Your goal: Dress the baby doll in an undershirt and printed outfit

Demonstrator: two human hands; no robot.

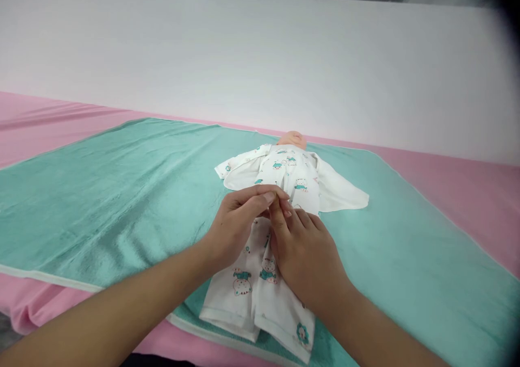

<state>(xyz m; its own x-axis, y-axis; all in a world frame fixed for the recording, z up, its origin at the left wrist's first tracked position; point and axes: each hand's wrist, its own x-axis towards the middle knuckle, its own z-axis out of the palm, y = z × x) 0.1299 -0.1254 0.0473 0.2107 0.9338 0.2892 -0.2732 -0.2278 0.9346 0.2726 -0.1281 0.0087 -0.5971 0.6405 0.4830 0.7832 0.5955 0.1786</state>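
Note:
A baby doll (293,138) lies on its back, dressed in a white printed baby outfit (270,275) with teal and pink animal figures. Over the middle of the outfit, my left hand (238,221) and my right hand (306,253) meet, fingertips touching. Thumb and index finger of the left hand are pinched together, and the right fingers are bent in against them. Whatever lies between the fingertips is hidden. Trouser legs spread out below my wrists, toward me. One sleeve reaches out on each side of the doll's chest.
Beneath the doll is a teal blanket (134,194) with a pale edge, rumpled on the left. It lies over a pink cloth (455,194). A white wall (260,58) rises behind, topped by a dark strip with heart-shaped decorations.

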